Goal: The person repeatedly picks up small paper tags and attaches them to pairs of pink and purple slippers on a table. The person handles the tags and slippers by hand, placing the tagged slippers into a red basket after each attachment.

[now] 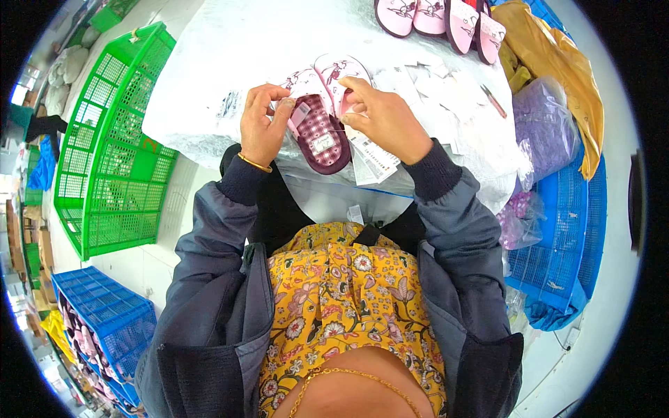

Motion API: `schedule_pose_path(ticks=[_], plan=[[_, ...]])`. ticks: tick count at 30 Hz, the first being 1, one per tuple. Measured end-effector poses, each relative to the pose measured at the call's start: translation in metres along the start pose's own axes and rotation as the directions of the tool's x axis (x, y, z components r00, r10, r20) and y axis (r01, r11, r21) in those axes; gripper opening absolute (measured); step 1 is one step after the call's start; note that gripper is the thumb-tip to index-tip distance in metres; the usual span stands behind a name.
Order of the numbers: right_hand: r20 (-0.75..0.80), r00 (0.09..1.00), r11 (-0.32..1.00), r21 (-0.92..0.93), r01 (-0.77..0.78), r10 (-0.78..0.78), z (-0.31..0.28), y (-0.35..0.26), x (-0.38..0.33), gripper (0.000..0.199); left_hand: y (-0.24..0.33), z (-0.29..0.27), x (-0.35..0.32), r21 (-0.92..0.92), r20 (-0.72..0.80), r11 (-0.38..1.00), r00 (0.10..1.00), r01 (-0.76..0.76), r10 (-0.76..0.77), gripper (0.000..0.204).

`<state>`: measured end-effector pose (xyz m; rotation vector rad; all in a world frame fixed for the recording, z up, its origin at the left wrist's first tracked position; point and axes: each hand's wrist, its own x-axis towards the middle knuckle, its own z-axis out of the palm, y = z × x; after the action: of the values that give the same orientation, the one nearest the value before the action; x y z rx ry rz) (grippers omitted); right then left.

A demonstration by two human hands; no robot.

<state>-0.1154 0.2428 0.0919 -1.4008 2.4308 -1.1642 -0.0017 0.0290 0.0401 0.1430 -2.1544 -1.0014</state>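
Observation:
A pair of pink printed slippers lies on the white-covered table in front of me. The nearer slipper shows a burgundy checked insole with a small pale label; the other slipper sits partly behind it. My left hand is at the nearer slipper's left edge, thumb and fingers bent together by its strap and a small tag. My right hand is closed in a pinch over the right side of the pair. White printed hang tags lie below it. What either pinch holds is too small to make out.
More pink slippers stand at the table's far right. Small scissors-like snips lie among paper scraps. Green crates stand left, a blue crate lower left. Purple wrapped bundles and blue crates are right.

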Motion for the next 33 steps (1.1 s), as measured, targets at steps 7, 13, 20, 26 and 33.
schedule_pose_path(ticks=[7,13,20,26,33], plan=[[0.077,0.994,0.991,-0.108,-0.075,0.084,0.026,0.004,0.026,0.054,0.002,0.002,0.0,-0.021,-0.004,1.0,1.0,-0.019,0.019,0.011],[-0.139,0.99,0.981,-0.193,0.0,-0.028,0.045,0.014,0.025,0.031,-0.022,0.003,0.002,-0.082,-0.173,0.996,0.985,-0.046,0.031,0.009],[-0.141,0.99,0.999,-0.039,-0.036,0.03,-0.014,-0.014,0.014,0.028,-0.065,0.003,0.01,-0.149,-0.242,0.978,0.953,0.148,-0.181,0.011],[-0.362,0.926,0.97,-0.243,0.012,-0.102,-0.077,0.009,0.123,0.035,-0.056,0.008,0.005,-0.119,-0.21,0.969,0.949,0.216,-0.237,0.009],[-0.776,0.624,0.818,-0.297,-0.493,0.094,-0.286,0.099,0.289,0.061,-0.052,0.008,0.005,-0.108,-0.221,0.98,0.958,0.165,-0.185,0.007]])
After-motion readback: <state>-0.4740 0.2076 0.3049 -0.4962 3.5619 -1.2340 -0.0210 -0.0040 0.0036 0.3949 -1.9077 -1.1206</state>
